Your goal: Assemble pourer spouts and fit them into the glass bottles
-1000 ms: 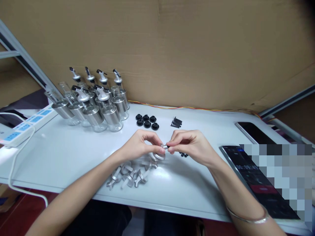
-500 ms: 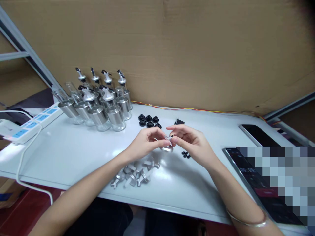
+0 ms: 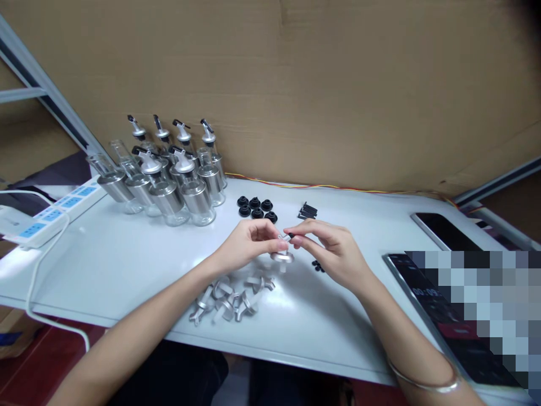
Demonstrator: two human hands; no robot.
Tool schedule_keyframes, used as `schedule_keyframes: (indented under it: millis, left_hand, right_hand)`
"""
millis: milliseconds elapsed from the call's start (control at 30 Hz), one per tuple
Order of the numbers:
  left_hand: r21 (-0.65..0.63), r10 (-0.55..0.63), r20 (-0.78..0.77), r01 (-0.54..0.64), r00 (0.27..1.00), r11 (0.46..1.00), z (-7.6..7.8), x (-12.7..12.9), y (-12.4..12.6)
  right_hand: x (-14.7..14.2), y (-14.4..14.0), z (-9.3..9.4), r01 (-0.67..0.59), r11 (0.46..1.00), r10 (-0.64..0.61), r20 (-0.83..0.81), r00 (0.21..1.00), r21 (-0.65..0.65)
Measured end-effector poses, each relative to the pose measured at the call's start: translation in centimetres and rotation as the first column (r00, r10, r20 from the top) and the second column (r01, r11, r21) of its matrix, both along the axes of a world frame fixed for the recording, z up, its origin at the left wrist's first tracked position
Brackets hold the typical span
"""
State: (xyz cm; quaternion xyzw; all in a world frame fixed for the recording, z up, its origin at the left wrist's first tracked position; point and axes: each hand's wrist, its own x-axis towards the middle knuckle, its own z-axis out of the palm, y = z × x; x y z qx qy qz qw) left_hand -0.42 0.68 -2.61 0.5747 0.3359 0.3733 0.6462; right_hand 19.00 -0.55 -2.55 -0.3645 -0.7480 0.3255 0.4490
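Note:
Between the fingertips of my left hand [image 3: 253, 242] is a silver pourer spout [image 3: 282, 257], its round disc facing down above the table. My right hand [image 3: 332, 248] pinches a small black cap [image 3: 291, 235] against the tip of that spout. Whether the cap is seated on the tip I cannot tell. Just below my left hand lies a pile of silver pourer spouts [image 3: 230, 296]. Black ribbed stoppers [image 3: 256, 208] sit in two rows beyond my hands. Some thin black levers [image 3: 307, 211] lie behind my right hand, and several tiny black caps [image 3: 318, 265] lie under it.
Glass and steel oil bottles [image 3: 196, 200] stand at the back left, several topped with pourers. Beside them lies a white power strip [image 3: 63, 211] with a cable. Two phones [image 3: 439, 231] rest at the right. Coloured wires [image 3: 304, 185] run along the cardboard wall [image 3: 338, 96].
My right fingers have closed nearer together on the black cap at the spout tip. The spout has tilted a little, showing its lower stem, and the black levers are now more visible.

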Motion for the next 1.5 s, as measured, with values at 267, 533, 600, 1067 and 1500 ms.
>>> schedule_keyframes:
  millis: [267, 533, 600, 1067, 1500]
  left_hand:
    - [0.048, -0.027, -0.043, 0.030, 0.999, 0.998, -0.1, 0.2, 0.1]
    - [0.558, 0.439, -0.410, -0.161, 0.799, 0.814, -0.6, -2.5, 3.0]
    - [0.653, 0.537, -0.461, -0.140, 0.706, 0.745, -1.5, -3.5, 3.9]
    - [0.680, 0.516, -0.635, 0.099, 0.575, 0.726, -3.6, -5.0, 5.3]
    - [0.605, 0.512, -0.523, -0.127, 0.681, 0.786, -3.9, -4.7, 5.5]
  right_hand:
    - [-0.5, -0.4, 0.1, 0.006, 0.999, -0.005, 0.021, 1.000, -0.040]
    - [-0.5, -0.3, 0.4, 0.090, 0.976, -0.138, -0.244, 0.960, -0.199]
    - [-0.5, -0.4, 0.4, 0.082, 0.974, -0.135, -0.249, 0.959, -0.211]
    - [-0.6, -0.5, -0.3, 0.030, 0.988, -0.069, -0.257, 0.964, -0.152]
    - [-1.0, -0.5, 0.2, 0.118, 0.972, -0.142, -0.106, 0.984, -0.203]
